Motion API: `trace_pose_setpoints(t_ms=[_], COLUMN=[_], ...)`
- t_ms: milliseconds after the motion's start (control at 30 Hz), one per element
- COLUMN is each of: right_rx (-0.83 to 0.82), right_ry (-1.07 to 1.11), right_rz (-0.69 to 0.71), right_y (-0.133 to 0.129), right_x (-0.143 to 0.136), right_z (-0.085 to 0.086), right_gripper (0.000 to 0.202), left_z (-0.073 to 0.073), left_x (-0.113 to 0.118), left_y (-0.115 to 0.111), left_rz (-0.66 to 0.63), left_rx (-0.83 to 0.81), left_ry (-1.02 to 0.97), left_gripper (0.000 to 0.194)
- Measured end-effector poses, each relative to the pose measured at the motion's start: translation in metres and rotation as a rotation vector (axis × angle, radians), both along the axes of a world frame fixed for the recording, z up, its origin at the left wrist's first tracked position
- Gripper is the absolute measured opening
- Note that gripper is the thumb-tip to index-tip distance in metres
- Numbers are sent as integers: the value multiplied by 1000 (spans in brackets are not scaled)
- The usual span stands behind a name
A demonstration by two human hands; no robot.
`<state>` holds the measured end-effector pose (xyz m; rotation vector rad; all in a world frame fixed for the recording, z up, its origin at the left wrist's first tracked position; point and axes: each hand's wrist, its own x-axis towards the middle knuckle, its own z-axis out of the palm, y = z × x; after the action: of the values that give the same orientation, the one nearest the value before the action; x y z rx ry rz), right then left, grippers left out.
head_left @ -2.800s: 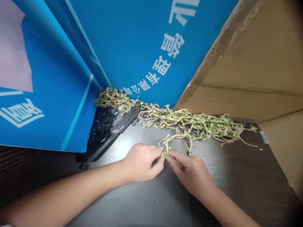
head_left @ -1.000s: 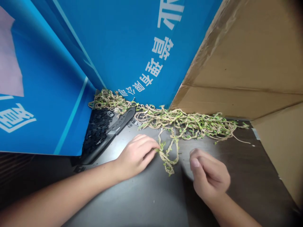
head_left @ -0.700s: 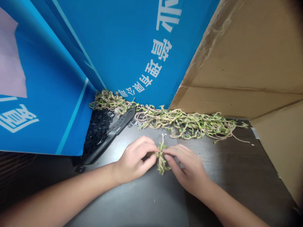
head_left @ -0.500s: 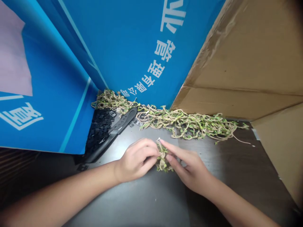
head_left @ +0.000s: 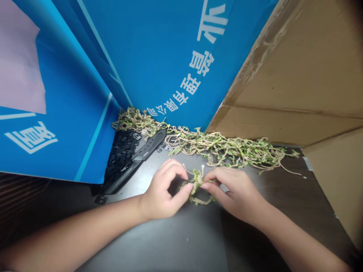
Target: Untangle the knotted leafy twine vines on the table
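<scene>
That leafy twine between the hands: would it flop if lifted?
Probably floppy: the leafy twine bends in a loop between the left hand and right hand. Likely light, being thin cord. Might snag: small leaves stick out.

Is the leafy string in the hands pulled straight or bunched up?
Bunched up: the leafy string is gathered between the left hand and right hand, with one part curving round.

Left hand (head_left: 163, 192): looked bare, with slim fingers (head_left: 175, 170).
Right hand (head_left: 241, 192): looked bare, likewise slim-fingered.
Left forearm (head_left: 93, 230): appeared uncovered, smooth in outline, tapered toward the hand.
Right forearm (head_left: 295, 236): appeared uncovered, tapered the same way.
</scene>
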<state>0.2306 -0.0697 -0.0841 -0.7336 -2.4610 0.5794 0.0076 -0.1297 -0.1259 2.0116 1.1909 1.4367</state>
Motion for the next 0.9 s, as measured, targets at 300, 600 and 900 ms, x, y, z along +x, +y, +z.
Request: trace_pose_setpoints(t_ms=[300,600,900], right_rx=[-175,-108,-228], right_ry=[124,154,249], right_rz=[167,33,-11], right_y=[3,6,-9], right_x=[1,12,4], right_z=[3,7,-4], right_gripper=[5,10,9], left_z=[5,5,3], left_x=[3,4,3], left_y=[1,5,0], left_rz=[-182,-87,-9], left_rx=[-92,-262,44], left_ry=[-29,-173,109], left_gripper=[7,13,35])
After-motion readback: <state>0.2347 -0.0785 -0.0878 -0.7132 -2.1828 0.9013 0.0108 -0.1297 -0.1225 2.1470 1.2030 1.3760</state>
